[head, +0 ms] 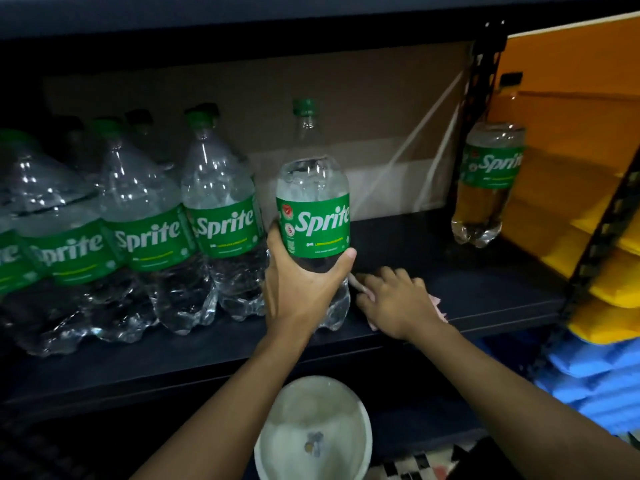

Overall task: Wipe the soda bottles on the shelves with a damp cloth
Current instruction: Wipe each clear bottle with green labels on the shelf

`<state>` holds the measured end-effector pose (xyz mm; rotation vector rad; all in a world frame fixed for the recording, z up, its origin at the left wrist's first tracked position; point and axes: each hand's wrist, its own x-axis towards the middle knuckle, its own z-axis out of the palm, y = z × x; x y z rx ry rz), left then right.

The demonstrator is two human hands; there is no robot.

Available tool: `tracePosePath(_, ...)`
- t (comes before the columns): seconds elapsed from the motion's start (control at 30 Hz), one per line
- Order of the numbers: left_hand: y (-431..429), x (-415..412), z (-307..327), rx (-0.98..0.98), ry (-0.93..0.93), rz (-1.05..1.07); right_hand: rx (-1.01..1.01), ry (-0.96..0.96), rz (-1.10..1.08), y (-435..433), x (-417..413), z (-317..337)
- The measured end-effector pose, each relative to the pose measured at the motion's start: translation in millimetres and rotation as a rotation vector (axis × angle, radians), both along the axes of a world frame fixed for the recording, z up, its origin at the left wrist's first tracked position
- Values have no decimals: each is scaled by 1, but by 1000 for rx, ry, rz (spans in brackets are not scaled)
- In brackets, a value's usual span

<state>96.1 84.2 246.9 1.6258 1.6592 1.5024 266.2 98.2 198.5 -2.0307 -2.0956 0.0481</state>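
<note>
One wide-angle camera, worn on the head, looks forward and down into a dark shelf (467, 271) from close by. The left hand (301, 285) gripping a Sprite bottle (313, 216) sits mid-frame; a white bowl (313, 427) below the grip meets the bottom edge.

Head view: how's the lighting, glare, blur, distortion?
Head view: dim overall, shelf near black; glare specks on the left bottles; right hand motion-blurred on the cloth; held bottle label sharp; wide-angle bowing toward the frame edges.
</note>
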Motion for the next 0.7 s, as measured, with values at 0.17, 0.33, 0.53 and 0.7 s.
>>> tracePosePath(0.17, -5, 3, -4, 4, -17, -8, -97, 54, -48, -9, 1, 2)
tracePosePath(0.33, -7, 0, -2, -30, -22, -56, -210, 25, -115, -16, -1, 9)
tracePosePath(0.53, -15, -18, 0, -74, 12, -184, -265, -18, -150, -23, 0, 19)
tracePosePath(0.7, -28, -29, -5, -105, 25, -218, -271, 24, -128, -34, 5, 25)
